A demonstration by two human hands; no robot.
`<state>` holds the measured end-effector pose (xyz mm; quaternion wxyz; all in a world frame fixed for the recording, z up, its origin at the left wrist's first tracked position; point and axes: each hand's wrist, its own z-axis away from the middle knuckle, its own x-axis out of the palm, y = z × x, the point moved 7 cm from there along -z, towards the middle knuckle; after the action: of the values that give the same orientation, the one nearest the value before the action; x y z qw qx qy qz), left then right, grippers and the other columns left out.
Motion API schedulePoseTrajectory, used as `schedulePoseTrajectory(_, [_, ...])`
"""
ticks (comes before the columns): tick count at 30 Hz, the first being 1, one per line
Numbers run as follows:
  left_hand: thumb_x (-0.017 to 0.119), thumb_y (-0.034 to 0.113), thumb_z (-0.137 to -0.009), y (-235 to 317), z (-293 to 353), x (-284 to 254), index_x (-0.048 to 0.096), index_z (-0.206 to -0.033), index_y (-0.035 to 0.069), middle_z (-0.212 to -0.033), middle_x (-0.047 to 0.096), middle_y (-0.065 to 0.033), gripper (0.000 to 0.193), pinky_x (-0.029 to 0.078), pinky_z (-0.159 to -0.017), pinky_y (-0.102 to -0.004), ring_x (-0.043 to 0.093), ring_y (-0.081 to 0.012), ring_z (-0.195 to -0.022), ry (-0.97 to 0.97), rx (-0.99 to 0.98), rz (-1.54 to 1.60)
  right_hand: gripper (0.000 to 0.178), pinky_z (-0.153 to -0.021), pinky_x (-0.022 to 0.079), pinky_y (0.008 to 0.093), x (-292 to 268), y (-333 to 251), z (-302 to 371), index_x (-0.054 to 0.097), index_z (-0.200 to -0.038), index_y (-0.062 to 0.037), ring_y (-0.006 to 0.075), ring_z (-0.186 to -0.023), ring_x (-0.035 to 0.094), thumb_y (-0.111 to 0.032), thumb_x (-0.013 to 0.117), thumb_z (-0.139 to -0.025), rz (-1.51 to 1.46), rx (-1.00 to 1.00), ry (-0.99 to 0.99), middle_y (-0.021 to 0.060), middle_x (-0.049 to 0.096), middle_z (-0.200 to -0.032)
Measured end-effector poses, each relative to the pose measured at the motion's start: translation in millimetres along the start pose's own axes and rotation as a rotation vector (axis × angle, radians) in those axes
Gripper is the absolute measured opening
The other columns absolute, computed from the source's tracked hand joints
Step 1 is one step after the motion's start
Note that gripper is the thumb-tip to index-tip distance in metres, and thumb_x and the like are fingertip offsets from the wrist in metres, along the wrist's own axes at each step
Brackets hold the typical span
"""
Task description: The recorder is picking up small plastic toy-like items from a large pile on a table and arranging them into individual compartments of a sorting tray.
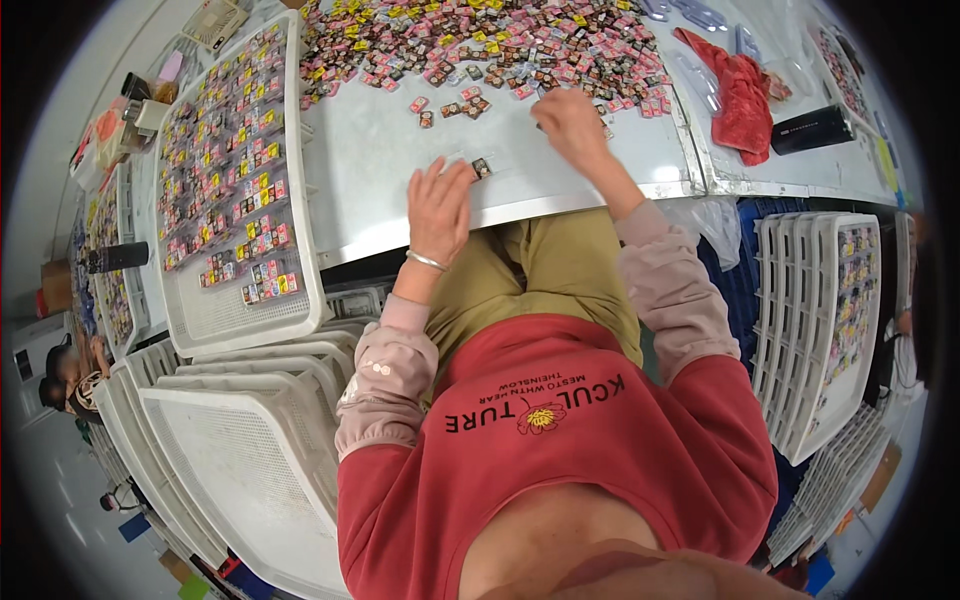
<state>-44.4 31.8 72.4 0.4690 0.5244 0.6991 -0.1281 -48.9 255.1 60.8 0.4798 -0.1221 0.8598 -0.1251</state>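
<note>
Left hand (pixel 438 205) rests flat on the tabletop (pixel 380 160), fingers released; a small dark packet (pixel 482 167) lies just beside the fingertips. Right hand (pixel 570 122) is curled at the edge of the packet pile (pixel 480 45); its grasp cannot be determined.

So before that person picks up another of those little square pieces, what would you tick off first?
1. Left hand flat on the table, fingertips at one small dark square piece: ok.
2. Right hand reaches the edge of the heap of small coloured pieces: ok.
3. Whether the right hand already holds a piece: cannot tell, its fingers are curled away.
4. White sorting tray at the person's left has bare mesh left at its near end: ok.
5. Loose pieces lie scattered between heap and hands, within reach: ok.
6. Red cloth lies off to the right, apart from the heap: ok.
</note>
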Motion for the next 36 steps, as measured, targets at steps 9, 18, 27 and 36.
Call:
schedulePoseTrajectory(9, [0.045,0.004,-0.087,-64,30,-18,0.059,-0.104,-0.003,-0.101,0.060,-0.0160,0.022,0.043,-0.085,-0.0379,0.053,-0.0321,-0.099,0.375,-0.443,0.217,0.014,-0.066,0.049,0.0413,33,5,-46,0.064,-0.086,-0.0083,0.0313,-0.078,0.061,-0.017,0.065,-0.075,0.224,0.038,-0.066,0.0108,0.060,-0.081])
schedulePoseTrajectory(18, [0.058,0.010,-0.080,-47,18,-12,0.060,-0.102,0.001,-0.103,0.060,-0.0132,0.024,0.040,-0.089,-0.0396,0.053,-0.0296,-0.100,0.286,-0.310,0.064,0.019,-0.070,0.049,0.0375,31,19,-35,0.064,-0.093,-0.0073,0.0280,-0.080,0.060,-0.010,0.063,-0.074,-0.035,0.034,-0.126,0.0105,0.057,-0.086])
schedulePoseTrajectory(27, [0.066,0.010,-0.073,-1,-7,32,0.061,-0.105,0.003,-0.111,0.058,-0.0103,0.033,0.039,-0.091,-0.0400,0.052,-0.0304,-0.104,0.032,-0.064,0.062,0.012,-0.069,0.050,0.0343,28,-70,0,0.060,-0.081,0.0017,0.0282,-0.078,0.060,-0.001,0.065,-0.071,-0.592,-0.165,-0.353,0.0102,0.060,-0.086])
schedulePoseTrajectory(36, [0.064,0.001,-0.070,-5,-4,29,0.061,-0.101,-0.001,-0.106,0.057,-0.0163,0.031,0.044,-0.087,-0.0408,0.054,-0.0339,-0.099,0.105,-0.084,0.157,0.014,-0.079,0.049,0.0341,25,-76,29,0.064,-0.090,0.0010,0.0283,-0.096,0.059,-0.001,0.061,-0.076,-0.492,-0.188,-0.160,0.0101,0.062,-0.102])
